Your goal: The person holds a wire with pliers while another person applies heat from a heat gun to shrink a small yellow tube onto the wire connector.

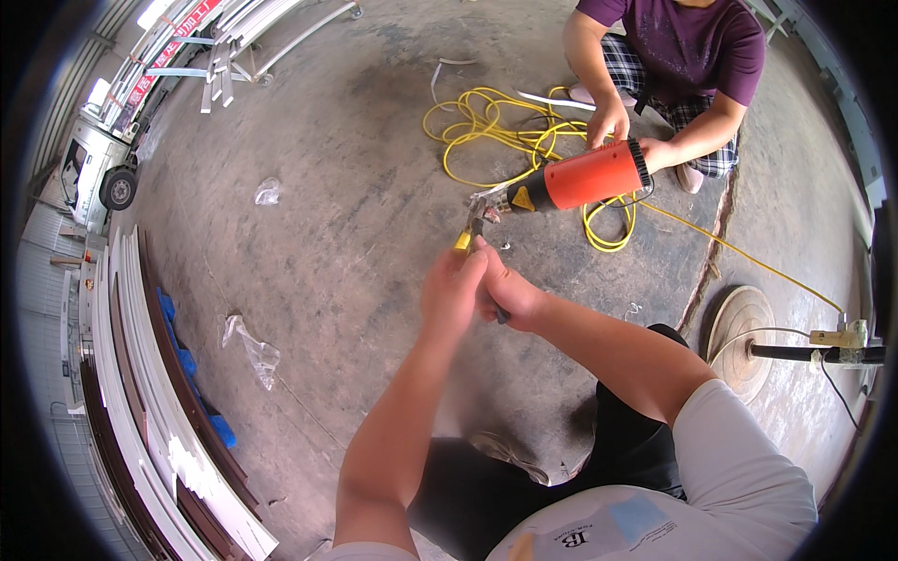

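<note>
Across the bare concrete floor (374, 187), which carries everything, long white and brown strips (140, 374) lie stacked along the left edge, with more pale strips on a wheeled rack (234, 47) in the far left corner. At the far side a second person crouches, both of that person's hands on an orange heat gun (589, 176) whose nozzle aims left and slightly toward the wearer; a yellow cable (486, 126) lies coiled on the floor behind it. A round wooden disc (739, 327) sits toward the right edge, and a clear plastic scrap (253, 351) lies left of centre.

Near the middle, the left hand (451, 294) and right hand (505, 294) press together, fingers curled tight around the handles of yellow-handled pliers (468, 234). The tool's long axis runs away from the wearer, its tip up and just beyond the fingers, holding a small piece (486, 215), too small to identify, right at the gun's nozzle. Both hands sit equally close; the left covers the yellow grip, the right a dark handle end below.
</note>
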A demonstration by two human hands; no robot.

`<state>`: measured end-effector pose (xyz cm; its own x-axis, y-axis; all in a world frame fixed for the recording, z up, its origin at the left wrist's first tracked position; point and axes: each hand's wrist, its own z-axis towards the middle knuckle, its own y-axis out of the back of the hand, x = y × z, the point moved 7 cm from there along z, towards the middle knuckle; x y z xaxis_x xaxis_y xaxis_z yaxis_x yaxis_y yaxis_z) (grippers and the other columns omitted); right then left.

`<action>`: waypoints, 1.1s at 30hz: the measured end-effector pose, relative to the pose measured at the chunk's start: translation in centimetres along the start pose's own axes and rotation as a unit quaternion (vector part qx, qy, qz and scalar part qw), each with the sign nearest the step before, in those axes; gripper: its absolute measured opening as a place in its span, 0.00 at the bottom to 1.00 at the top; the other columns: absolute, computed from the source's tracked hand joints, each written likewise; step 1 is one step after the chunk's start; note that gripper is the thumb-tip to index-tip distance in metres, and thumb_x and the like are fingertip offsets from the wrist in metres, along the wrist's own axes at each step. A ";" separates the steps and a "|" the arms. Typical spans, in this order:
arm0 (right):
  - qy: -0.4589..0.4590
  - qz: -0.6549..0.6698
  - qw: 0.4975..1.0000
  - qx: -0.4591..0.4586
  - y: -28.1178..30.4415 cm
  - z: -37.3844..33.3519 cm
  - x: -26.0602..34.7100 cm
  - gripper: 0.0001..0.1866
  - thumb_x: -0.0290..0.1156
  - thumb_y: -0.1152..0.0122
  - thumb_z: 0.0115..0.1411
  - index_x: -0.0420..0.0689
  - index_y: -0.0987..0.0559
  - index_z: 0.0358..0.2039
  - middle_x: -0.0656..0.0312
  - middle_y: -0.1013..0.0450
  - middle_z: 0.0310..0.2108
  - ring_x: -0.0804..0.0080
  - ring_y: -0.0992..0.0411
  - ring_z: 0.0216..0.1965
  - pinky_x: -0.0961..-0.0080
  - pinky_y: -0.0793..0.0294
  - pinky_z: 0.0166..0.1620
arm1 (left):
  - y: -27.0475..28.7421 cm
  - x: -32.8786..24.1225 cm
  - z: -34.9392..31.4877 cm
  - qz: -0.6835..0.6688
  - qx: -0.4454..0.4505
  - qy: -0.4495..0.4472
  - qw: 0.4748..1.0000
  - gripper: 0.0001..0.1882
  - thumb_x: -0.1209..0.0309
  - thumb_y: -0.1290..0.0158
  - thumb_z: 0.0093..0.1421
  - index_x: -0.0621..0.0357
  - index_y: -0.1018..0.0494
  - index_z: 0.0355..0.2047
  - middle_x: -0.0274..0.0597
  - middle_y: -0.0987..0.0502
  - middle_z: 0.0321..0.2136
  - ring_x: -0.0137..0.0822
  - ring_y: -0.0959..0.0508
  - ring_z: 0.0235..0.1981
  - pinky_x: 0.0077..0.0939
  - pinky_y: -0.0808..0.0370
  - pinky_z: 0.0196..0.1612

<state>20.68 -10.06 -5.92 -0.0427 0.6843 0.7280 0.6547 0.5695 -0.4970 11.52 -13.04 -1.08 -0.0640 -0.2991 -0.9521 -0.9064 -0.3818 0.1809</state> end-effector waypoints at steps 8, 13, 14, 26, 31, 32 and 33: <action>0.010 0.003 1.000 0.013 0.0 0.2 0.1 0.39 0.76 0.71 0.68 0.53 0.24 0.39 0.70 0.38 0.21 0.76 0.44 0.21 0.75 0.45 0.25 | -0.2 -0.7 -0.2 -0.027 0.006 -0.003 1.000 0.16 0.59 0.41 0.64 0.61 0.22 0.40 0.34 0.22 0.35 0.24 0.27 0.36 0.22 0.31 0.39; -0.003 -0.004 1.000 0.007 -1.0 -0.5 0.6 0.38 0.74 0.73 0.69 0.56 0.23 0.41 0.72 0.40 0.23 0.78 0.46 0.23 0.75 0.48 0.25 | 0.4 -0.4 -0.3 -0.026 0.000 -0.008 1.000 0.18 0.59 0.41 0.65 0.63 0.23 0.42 0.34 0.22 0.36 0.25 0.27 0.37 0.23 0.30 0.41; 0.000 -0.005 1.000 0.008 -1.1 -0.6 0.7 0.38 0.75 0.73 0.69 0.56 0.23 0.41 0.72 0.40 0.24 0.78 0.46 0.23 0.75 0.48 0.26 | 0.5 -0.7 -0.4 -0.020 0.004 -0.004 1.000 0.18 0.59 0.41 0.65 0.64 0.23 0.42 0.34 0.22 0.36 0.25 0.27 0.38 0.23 0.30 0.41; 0.017 -0.024 0.999 0.024 -1.1 -0.8 0.9 0.40 0.74 0.74 0.69 0.55 0.22 0.46 0.69 0.31 0.32 0.77 0.45 0.23 0.76 0.44 0.25 | 0.6 0.8 0.2 -0.039 -0.007 -0.022 0.999 0.21 0.54 0.40 0.64 0.64 0.22 0.40 0.43 0.20 0.36 0.33 0.21 0.37 0.30 0.24 0.40; 0.016 -0.024 0.999 0.030 -1.4 -0.8 0.9 0.40 0.73 0.74 0.70 0.55 0.21 0.49 0.67 0.27 0.42 0.78 0.45 0.23 0.76 0.44 0.25 | 0.8 0.7 0.0 -0.059 -0.016 -0.026 0.998 0.20 0.55 0.41 0.65 0.64 0.22 0.39 0.42 0.20 0.35 0.32 0.21 0.37 0.30 0.25 0.39; 0.016 -0.021 0.999 0.029 -1.5 -0.8 0.9 0.40 0.72 0.74 0.70 0.55 0.21 0.49 0.66 0.26 0.44 0.78 0.45 0.23 0.76 0.44 0.25 | 0.8 0.7 0.0 -0.063 -0.013 -0.028 0.997 0.20 0.56 0.41 0.65 0.65 0.22 0.39 0.42 0.20 0.35 0.32 0.21 0.37 0.30 0.25 0.39; 0.017 -0.018 0.999 0.029 -1.6 -0.8 0.9 0.40 0.72 0.74 0.70 0.54 0.21 0.50 0.66 0.26 0.45 0.78 0.46 0.23 0.76 0.45 0.25 | 0.9 0.7 0.0 -0.068 -0.011 -0.031 0.997 0.20 0.56 0.41 0.65 0.65 0.22 0.39 0.42 0.20 0.35 0.32 0.22 0.37 0.30 0.25 0.39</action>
<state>20.22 -10.70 -4.05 -0.0394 0.6482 0.7605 0.6088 0.6190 -0.4961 10.68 -13.59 -1.58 0.0324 -0.1887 -0.9815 -0.8990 -0.4347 0.0539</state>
